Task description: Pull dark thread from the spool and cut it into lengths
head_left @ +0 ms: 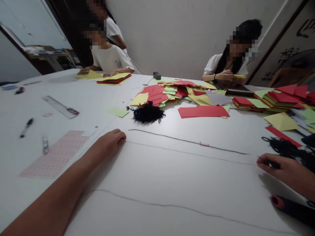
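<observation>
My left hand [115, 137] is pinched on one end of a thin grey thread [187, 152] that runs nearly straight across the white table. At its other end my right hand [283, 165] closes on the thread; a slim dark thing also shows at those fingers, its kind unclear. Just beyond lies a darker strand [162, 135] with a small red-edged label [204, 144] on it. Closer to me, another long thread [167, 205] curves over the tabletop. A black yarn tangle [148, 113] sits past my left hand. More black yarn [285, 147] lies beside my right hand.
A dark tube with a reddish end [292, 208] lies at lower right. Coloured paper sheets [157, 95] pile up at the back. At left are a label sheet [56, 154], a ruler [56, 105] and a pen [26, 127]. Two people handle paper opposite; another stands behind.
</observation>
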Demonstrator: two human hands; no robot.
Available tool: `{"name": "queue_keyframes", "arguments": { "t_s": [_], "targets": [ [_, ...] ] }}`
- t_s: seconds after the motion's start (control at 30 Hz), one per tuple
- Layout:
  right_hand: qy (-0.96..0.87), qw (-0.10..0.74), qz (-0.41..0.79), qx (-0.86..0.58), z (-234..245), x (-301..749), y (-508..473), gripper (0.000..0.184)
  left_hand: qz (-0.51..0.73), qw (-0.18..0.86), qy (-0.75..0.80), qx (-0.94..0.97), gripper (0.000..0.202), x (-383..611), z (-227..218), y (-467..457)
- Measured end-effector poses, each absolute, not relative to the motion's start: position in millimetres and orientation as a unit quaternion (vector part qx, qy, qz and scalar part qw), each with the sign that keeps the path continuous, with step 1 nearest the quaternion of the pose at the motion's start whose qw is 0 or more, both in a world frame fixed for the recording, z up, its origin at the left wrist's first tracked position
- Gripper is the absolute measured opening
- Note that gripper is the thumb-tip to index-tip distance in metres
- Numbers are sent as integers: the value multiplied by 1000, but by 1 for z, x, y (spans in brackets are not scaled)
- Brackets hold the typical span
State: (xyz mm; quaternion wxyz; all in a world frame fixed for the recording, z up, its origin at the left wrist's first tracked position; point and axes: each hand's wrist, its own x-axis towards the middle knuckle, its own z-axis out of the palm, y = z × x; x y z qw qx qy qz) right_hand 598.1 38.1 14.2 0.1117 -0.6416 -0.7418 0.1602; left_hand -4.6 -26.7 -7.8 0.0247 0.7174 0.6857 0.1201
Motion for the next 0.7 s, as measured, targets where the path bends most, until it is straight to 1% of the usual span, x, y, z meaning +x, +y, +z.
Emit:
{"name": "queue_keyframes", "arguments": {
  "t_s": [0.1,0.27,0.4,0.5,0.6,0.7],
  "targets": [
    [-715,122,184,-663,14,600,39,29,141,25,698,702,25,-10,-2,-30],
    [-681,132,195,-693,20,594,42,26,139,57,719,679,30,-9,11,-36],
    [-666,136,198,-706,23,590,40,29,149,73,712,682,28,-4,7,-34],
    [-661,145,179,-714,16,593,38,32,152,86,710,683,26,-1,0,-30],
    [-669,138,177,-708,7,598,37,37,147,80,705,689,26,3,-3,-26],
    [-658,144,161,-721,8,598,35,41,125,74,712,687,28,6,0,-26]
  ]
}}
